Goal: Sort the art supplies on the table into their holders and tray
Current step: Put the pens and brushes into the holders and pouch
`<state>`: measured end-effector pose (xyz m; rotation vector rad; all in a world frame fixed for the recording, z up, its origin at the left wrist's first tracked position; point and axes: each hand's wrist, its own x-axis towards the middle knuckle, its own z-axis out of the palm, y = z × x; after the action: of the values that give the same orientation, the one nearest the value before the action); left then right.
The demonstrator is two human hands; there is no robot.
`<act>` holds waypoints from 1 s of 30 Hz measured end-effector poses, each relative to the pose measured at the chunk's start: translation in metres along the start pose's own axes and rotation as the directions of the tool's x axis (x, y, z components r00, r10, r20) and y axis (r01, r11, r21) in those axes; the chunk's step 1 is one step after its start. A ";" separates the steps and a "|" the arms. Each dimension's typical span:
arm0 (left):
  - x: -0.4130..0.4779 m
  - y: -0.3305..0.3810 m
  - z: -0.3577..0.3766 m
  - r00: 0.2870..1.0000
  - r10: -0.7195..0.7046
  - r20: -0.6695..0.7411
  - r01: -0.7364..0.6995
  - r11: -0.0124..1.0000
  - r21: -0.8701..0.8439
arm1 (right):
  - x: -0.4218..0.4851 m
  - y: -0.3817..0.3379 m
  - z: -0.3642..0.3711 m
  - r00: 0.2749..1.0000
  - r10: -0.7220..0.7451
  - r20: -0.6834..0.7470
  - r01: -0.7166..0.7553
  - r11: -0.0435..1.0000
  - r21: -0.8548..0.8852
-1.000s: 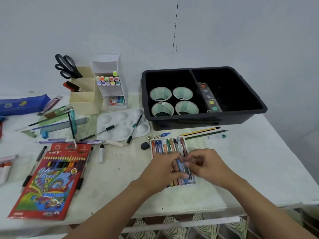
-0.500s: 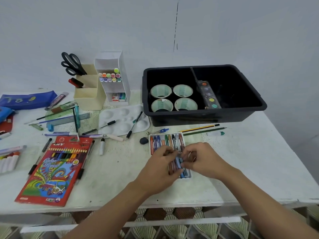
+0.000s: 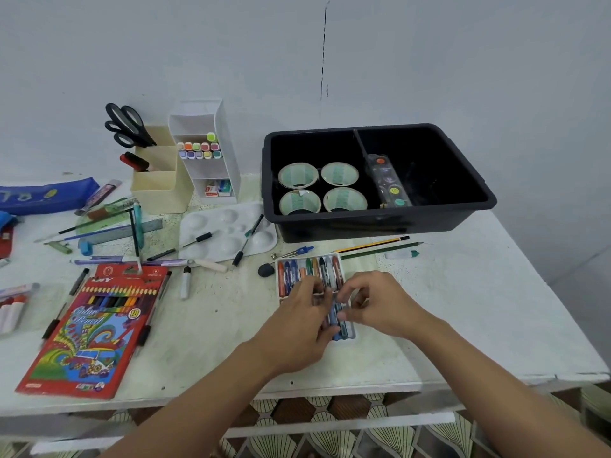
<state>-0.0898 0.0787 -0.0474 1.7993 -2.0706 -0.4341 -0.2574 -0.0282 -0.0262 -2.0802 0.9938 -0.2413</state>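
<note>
1. Plainly, the crayon box point(image 3: 307, 257), on the tabletop point(image 3: 215, 325) before the black tray point(image 3: 363, 229), could slide or tip if tugged sideways.
2. Left hand point(image 3: 297, 325) and right hand point(image 3: 380, 305) fingers, curled and pinching crayons point(image 3: 334, 320), might snap one or flick neighbours out.

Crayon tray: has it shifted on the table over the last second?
No. The crayon tray keeps its place, far left corner beside the black eraser, far right corner by the yellow pencil tip; only the camera shifted.
</note>
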 end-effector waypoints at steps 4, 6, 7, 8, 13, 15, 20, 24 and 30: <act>-0.004 -0.008 0.003 0.995 -0.045 -0.085 0.036 0.994 -0.104 | -0.001 0.000 0.003 0.999 -0.002 -0.048 0.001 1.000 -0.021; -0.004 -0.010 0.005 0.992 -0.059 -0.109 0.043 0.990 -0.137 | 0.001 -0.001 0.002 0.998 0.018 -0.059 -0.020 0.999 -0.033; -0.004 -0.010 0.006 0.992 -0.060 -0.113 0.043 0.989 -0.144 | 0.001 -0.002 0.002 0.998 0.033 -0.047 -0.035 0.999 -0.034; -0.003 -0.011 0.006 0.992 -0.059 -0.114 0.042 0.988 -0.147 | 0.003 -0.003 0.002 0.999 0.048 -0.025 -0.049 0.998 -0.038; 0.002 -0.015 -0.002 0.995 -0.031 -0.098 0.018 0.991 -0.130 | 0.007 0.000 -0.004 0.995 0.065 0.081 -0.063 0.998 -0.017; 0.004 -0.019 -0.007 0.995 -0.022 -0.101 0.009 0.991 -0.134 | 0.006 0.006 -0.009 0.998 0.040 0.055 -0.043 0.998 0.049; 0.008 -0.026 -0.018 0.998 -0.042 -0.053 0.034 0.990 -0.135 | 0.008 0.039 -0.030 0.871 -0.071 -0.486 -0.012 0.986 -0.165; 0.001 -0.029 -0.017 0.997 -0.043 -0.066 0.033 0.988 -0.154 | 0.012 0.068 -0.033 0.843 -0.137 -0.520 -0.142 0.876 -0.460; 0.001 -0.030 -0.017 0.993 -0.094 -0.075 0.077 0.976 -0.204 | 0.017 0.077 -0.021 0.810 -0.128 -0.573 -0.213 0.846 -0.490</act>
<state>-0.0557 0.0735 -0.0457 1.7594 -1.8275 -0.5602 -0.3002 -0.0812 -0.0715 -2.5493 1.6349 -0.6879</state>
